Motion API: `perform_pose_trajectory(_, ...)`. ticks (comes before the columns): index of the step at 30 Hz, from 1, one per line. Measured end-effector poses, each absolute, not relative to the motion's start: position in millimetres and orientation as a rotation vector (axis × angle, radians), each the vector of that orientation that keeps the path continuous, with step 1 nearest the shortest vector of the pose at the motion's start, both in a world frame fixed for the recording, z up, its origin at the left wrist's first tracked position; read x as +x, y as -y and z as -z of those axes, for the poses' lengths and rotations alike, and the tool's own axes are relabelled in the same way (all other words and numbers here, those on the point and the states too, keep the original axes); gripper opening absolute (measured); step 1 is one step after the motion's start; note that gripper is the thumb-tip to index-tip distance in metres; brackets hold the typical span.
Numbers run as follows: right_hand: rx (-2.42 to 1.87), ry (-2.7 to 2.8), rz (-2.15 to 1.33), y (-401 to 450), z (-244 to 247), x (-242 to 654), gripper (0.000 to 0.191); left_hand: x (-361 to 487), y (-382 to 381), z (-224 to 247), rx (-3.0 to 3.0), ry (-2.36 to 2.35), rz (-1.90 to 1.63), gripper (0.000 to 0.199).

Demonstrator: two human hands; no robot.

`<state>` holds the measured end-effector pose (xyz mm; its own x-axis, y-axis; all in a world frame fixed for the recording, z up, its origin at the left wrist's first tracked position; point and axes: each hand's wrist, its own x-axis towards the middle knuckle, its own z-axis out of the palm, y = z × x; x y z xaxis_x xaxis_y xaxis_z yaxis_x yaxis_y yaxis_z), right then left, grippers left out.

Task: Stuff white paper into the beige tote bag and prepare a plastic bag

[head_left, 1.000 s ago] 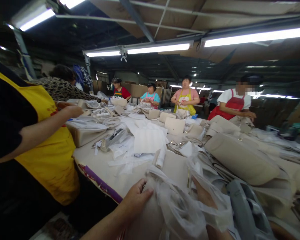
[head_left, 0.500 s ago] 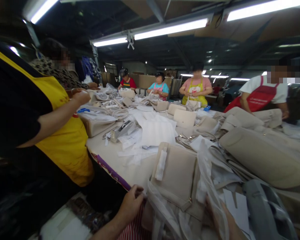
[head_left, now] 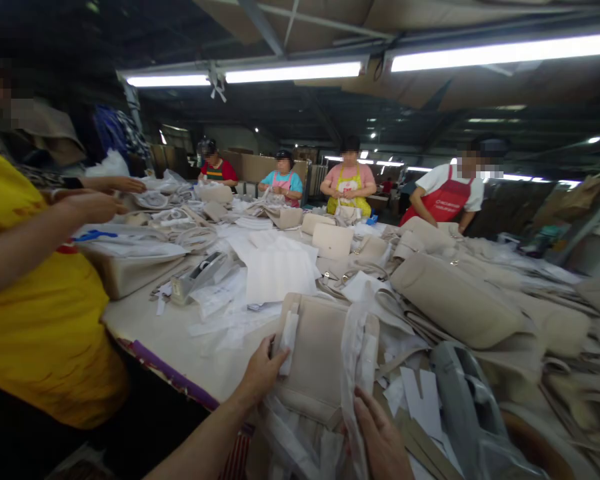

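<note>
At 9 o'clock a co-worker in a yellow apron [head_left: 40, 320] stands at the table [head_left: 180, 333], forearm extended over a beige bag [head_left: 125, 270]. A tape dispenser [head_left: 200, 270] lies at about 10 o'clock from the wearer's hands, beside a stack of white paper sheets [head_left: 275, 270].

The left hand [head_left: 263, 373] is at 6 o'clock, fingers pinching the left edge of a beige handbag [head_left: 315, 360], next to a white wrapped strip [head_left: 290, 333] on its front. The handbag lies flat on the table, directly ahead of the wearer. The right hand [head_left: 380, 440], at 5 o'clock, lies against a clear plastic bag [head_left: 357, 360] draped over the handbag's right side; whether its fingers are closed on the plastic cannot be determined, as the edge of view cuts them off. At 4 o'clock a grey tool [head_left: 463, 400] rests among paper scraps.

A red apron [head_left: 443, 200] at 1 o'clock carries white lettering, too small to read.

Compared with half a second earlier, the left hand has advanced from the table edge onto the handbag, and the plastic now covers less of it.
</note>
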<state>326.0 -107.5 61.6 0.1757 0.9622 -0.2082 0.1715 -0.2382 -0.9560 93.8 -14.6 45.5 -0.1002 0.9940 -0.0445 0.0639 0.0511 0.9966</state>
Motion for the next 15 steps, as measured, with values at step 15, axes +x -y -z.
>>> perform_pose_trajectory(15,-1.167,1.229,-1.278,101.0,-70.3,293.9,0.061,136.7,37.8,-119.0,1.199,-1.142,-1.109,0.053)
